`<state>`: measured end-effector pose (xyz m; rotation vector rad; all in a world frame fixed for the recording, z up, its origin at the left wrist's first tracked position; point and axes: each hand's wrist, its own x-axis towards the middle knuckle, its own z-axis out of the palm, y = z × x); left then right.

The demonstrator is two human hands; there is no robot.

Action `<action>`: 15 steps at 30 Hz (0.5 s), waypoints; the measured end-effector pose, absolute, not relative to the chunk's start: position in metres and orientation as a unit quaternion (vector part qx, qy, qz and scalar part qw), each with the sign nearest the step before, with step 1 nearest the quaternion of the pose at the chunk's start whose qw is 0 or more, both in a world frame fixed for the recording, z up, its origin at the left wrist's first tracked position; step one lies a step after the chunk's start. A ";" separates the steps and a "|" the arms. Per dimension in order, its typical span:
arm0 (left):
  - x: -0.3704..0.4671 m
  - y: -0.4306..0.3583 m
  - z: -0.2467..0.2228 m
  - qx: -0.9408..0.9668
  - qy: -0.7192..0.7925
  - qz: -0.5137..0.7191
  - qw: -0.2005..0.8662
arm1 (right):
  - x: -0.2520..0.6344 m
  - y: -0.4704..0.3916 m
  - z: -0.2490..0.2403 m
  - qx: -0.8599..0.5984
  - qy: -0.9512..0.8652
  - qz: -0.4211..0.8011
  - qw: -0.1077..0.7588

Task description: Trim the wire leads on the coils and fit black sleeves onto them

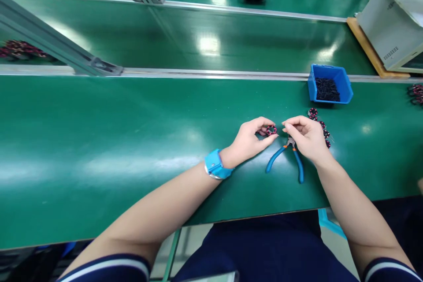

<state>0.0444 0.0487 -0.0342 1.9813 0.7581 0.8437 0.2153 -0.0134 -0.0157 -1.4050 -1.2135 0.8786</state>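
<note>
My left hand (253,138) grips a small ring-shaped coil (271,130), wound in red and black, between thumb and fingers. Just right of it, my right hand (306,134) has its thumb and fingertips pinched together; whatever they may hold is too small to make out. Pliers (301,168) with blue handles lie on the green table below and between the hands, their jaws partly under the right hand. Several more wound coils (313,112) lie in a row behind the right hand, which hides some of them.
A blue bin (346,90) of thin black pieces stands behind the right hand. Metal rails (198,73) run along the bench's back. More coils (417,92) lie at the far right, below a grey machine (388,31) on a wooden board (363,46).
</note>
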 end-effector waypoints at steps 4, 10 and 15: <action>0.039 0.034 -0.033 0.717 0.353 0.379 0.466 | 0.204 -0.015 -0.015 -0.573 -0.473 0.423 0.518; 0.044 0.035 -0.031 0.690 0.387 0.394 0.469 | 0.200 -0.013 -0.019 -0.578 -0.391 0.475 0.536; 0.044 0.036 -0.032 0.688 0.396 0.386 0.471 | 0.200 -0.011 -0.020 -0.582 -0.385 0.479 0.532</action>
